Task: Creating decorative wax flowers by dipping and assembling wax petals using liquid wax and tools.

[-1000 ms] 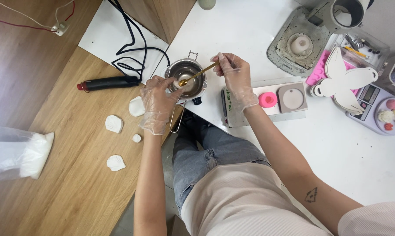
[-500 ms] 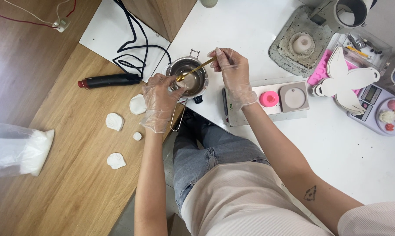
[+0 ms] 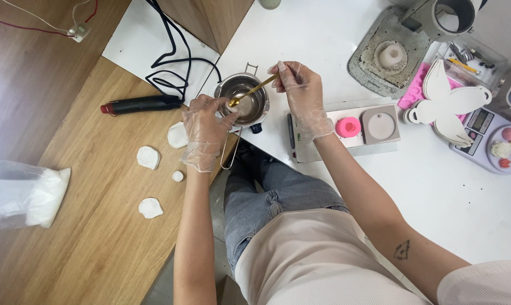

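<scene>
1. the small metal pot [image 3: 245, 103] sits at the white table's [image 3: 323, 34] near edge, at about 11 o'clock in the head view, close enough to reach with both hands
2. the left hand [image 3: 205, 131], gloved, is curled closed at the pot's 8 o'clock rim, seemingly to steady it
3. the right hand [image 3: 301, 93], gloved, pinches a gold spoon [image 3: 251, 91] between its fingertips, bowl dipped into the pot
4. white shell casts [image 3: 148, 157] lie on the wooden bench at 9 o'clock, apart from the pot

Left hand [image 3: 205, 131] hides pot [image 3: 245, 101] handle; pot contents unclear
</scene>
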